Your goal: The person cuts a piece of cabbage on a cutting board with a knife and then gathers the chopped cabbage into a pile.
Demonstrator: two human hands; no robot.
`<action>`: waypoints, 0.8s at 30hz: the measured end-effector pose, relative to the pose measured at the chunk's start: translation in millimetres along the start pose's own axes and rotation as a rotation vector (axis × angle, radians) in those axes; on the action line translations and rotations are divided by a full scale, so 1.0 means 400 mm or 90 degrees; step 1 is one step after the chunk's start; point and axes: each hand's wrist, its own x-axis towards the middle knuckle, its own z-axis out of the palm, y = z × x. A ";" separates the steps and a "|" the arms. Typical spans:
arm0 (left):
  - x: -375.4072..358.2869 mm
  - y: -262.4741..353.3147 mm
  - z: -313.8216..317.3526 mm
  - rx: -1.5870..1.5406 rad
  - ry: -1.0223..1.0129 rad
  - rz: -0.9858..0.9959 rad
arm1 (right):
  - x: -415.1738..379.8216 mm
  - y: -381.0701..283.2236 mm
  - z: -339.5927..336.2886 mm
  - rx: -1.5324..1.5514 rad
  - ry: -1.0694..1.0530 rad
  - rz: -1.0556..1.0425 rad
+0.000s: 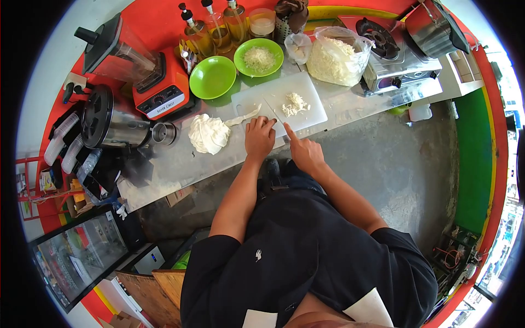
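Observation:
A white cutting board (pixel 313 103) lies near the front edge of the counter. My right hand (pixel 306 154) is closed around a knife (pixel 273 107), forefinger stretched along it; its thin blade points away from me across the board, and the handle is hidden. Just left of the blade, my left hand (pixel 259 138) presses its bent fingers down on a white strip, apparently cheese, mostly covered by the fingers. Chopped white pieces (pixel 295 104) are heaped right of the knife. A soft white cheese-like mass (pixel 209 134) sits left of the board, with a strand (pixel 244 117) reaching onto it.
Behind the board stand a green bowl (pixel 203 92), a green plate of white shreds (pixel 259 59) and a plastic bag of white shreds (pixel 333 63). A red blender (pixel 161 90) and a steel pot (pixel 123 123) are at left. A gas stove (pixel 402 74) is at right.

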 end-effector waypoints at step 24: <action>0.008 -0.008 0.007 -0.008 0.042 0.027 | 0.038 -0.023 0.039 -0.051 -0.032 0.008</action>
